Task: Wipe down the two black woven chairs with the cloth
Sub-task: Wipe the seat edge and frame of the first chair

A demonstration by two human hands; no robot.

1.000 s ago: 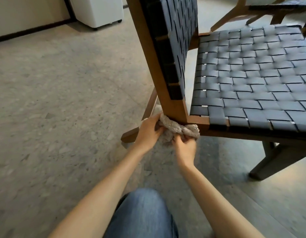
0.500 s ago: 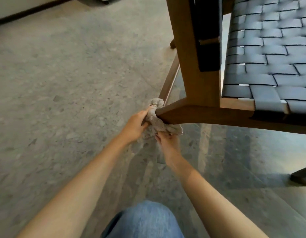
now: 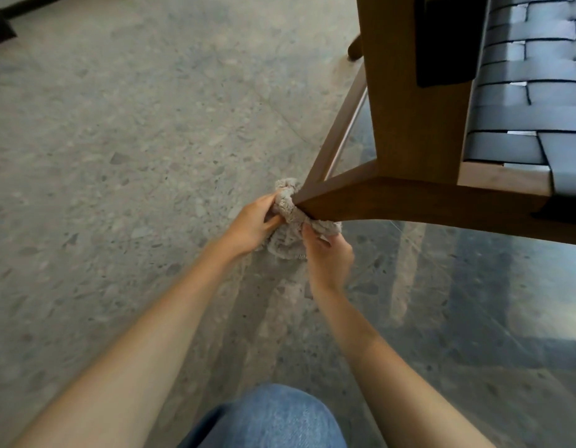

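Hands reach forward, side by side, on straight arms. The left hand (image 3: pixel 252 223) grips one end of the cloth (image 3: pixel 288 236) with curled fingers (image 3: pixel 269 221), just left of the wooden rail (image 3: pixel 393 202) of the chair (image 3: pixel 409 108). The right hand (image 3: pixel 328 258) pinches the other end, just below the rail. The cloth wraps round the rail's tip and touches it. The rail hides part of the cloth. The black woven seat (image 3: pixel 525 118) sits above the rail, to its right. Speckled floor (image 3: pixel 118 156) lies under the rail. A blue knee (image 3: pixel 270 418) shows well below it.
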